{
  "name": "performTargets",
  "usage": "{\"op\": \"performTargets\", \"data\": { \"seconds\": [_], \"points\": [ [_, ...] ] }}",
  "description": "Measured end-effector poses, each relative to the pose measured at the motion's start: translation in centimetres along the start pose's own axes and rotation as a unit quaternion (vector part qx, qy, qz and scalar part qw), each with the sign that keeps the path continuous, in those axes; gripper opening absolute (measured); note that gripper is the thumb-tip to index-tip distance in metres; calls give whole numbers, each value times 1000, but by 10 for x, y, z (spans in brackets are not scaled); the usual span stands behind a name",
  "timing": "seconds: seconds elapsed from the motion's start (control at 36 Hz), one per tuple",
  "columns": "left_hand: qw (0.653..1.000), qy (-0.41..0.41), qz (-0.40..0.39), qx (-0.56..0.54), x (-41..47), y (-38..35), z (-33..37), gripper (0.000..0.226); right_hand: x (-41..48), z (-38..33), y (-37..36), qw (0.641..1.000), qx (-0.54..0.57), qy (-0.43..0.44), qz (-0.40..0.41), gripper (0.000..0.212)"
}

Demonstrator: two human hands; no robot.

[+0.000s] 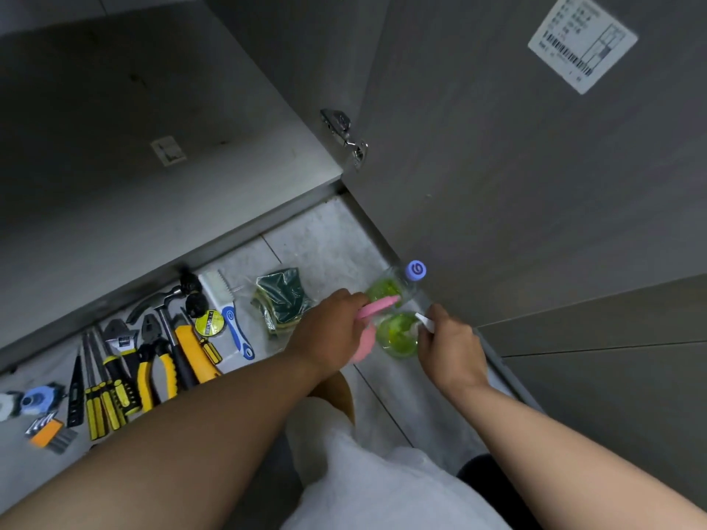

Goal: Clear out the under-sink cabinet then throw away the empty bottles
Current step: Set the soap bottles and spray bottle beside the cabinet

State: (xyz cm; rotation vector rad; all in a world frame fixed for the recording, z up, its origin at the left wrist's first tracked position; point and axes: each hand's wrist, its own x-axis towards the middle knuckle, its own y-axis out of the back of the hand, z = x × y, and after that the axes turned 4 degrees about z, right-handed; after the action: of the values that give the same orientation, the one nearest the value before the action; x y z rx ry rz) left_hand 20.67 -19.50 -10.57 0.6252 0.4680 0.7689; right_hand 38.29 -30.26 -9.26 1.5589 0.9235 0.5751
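Hand tools lay in a row on the floor tiles at far left. Next came a scrub brush and bagged sponges, all set out before the open cabinet. My left hand had its fingers curled round the neck of a pink spray bottle, held low over the tiles. Just beside it stood a clear bottle with green liquid in it, and my right hand pinched its white spray head. A blue-capped bottle, also showing green, stood just behind, against the foot of the open door. I judged the step to be the last of the clearing-out, with the bottles being grouped on the floor. The next move called for checking each bottle's fill: two plainly held liquid, and the pink one's contents could not be told, so only true empties would go to the bin.
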Motion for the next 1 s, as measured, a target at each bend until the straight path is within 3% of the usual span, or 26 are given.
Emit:
{"op": "performTargets", "data": {
  "seconds": [0.11,0.25,0.36,0.47,0.61,0.75,0.94,1.0],
  "points": [
    [1000,-7,22,-3,-14,5,-8,23,-2,-10,27,996,35,14,80,18],
    [1000,-15,5,-27,-26,2,-9,18,15,-48,96,971,95,96,199,26],
    [997,-15,-13,-72,-31,1,-7,20,44,-92,146,951,151,132,237,15],
    [996,-15,-15,-88,-31,2,-8,26,89,-126,153,964,153,124,177,11],
    [995,-14,-20,-98,-28,6,-16,17,148,-148,81,984,174,40,28,9],
    [994,4,-4,-110,-24,1,-27,29,187,-165,0,951,292,-75,-70,4],
    [974,45,76,-206,-11,14,-44,35,226,-187,-39,933,331,-115,-82,8],
    [965,55,94,-237,-3,23,-49,34,226,-190,-33,925,350,-117,-90,22]
  ]
}}
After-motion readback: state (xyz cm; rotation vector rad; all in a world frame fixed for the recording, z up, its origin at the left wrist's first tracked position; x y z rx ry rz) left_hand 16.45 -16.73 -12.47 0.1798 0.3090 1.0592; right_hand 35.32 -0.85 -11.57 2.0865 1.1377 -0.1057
